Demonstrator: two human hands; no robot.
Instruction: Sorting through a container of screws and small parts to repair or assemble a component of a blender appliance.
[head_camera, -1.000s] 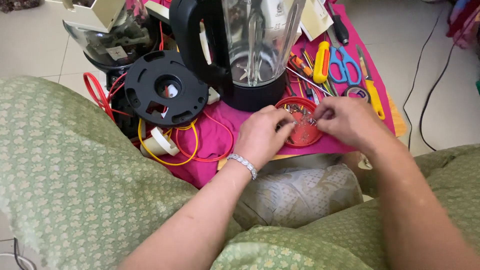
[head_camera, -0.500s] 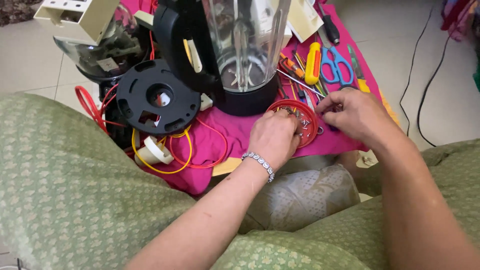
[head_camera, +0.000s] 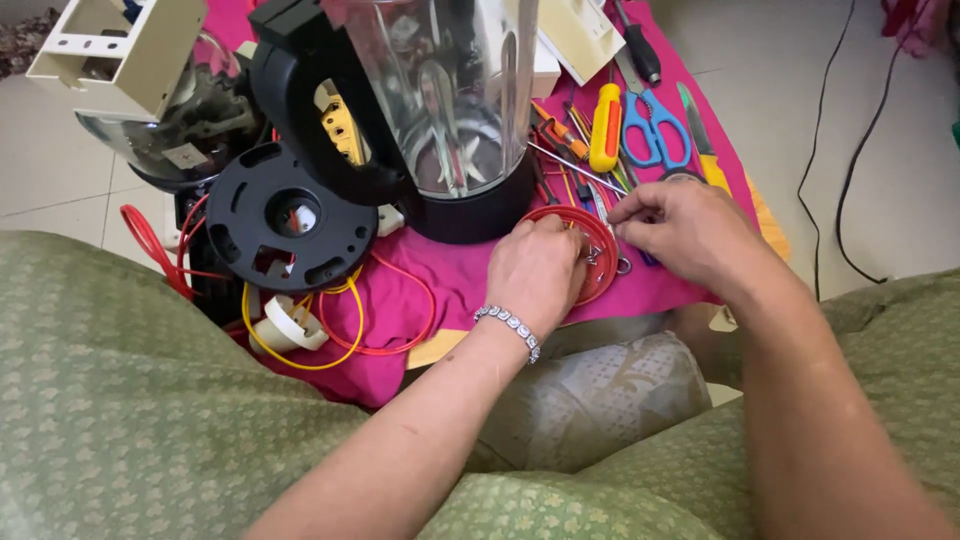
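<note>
Both hands are working over a shallow red lid (head_camera: 585, 225) that is lying on the pink cloth (head_camera: 470, 285) just in front of the blender jar (head_camera: 440, 100); the left hand (head_camera: 540, 275) is resting palm-down on the lid's near-left edge with its fingers curled over small metal parts, so its grip cannot be told. The right hand (head_camera: 685, 230) is reaching in from the lid's right side, wrist raised, with thumb and fingertips pinched together above the lid, on what cannot be told. Beyond the lid, right of the jar, a yellow screwdriver (head_camera: 605, 128) and blue scissors (head_camera: 655, 130) are lying.
</note>
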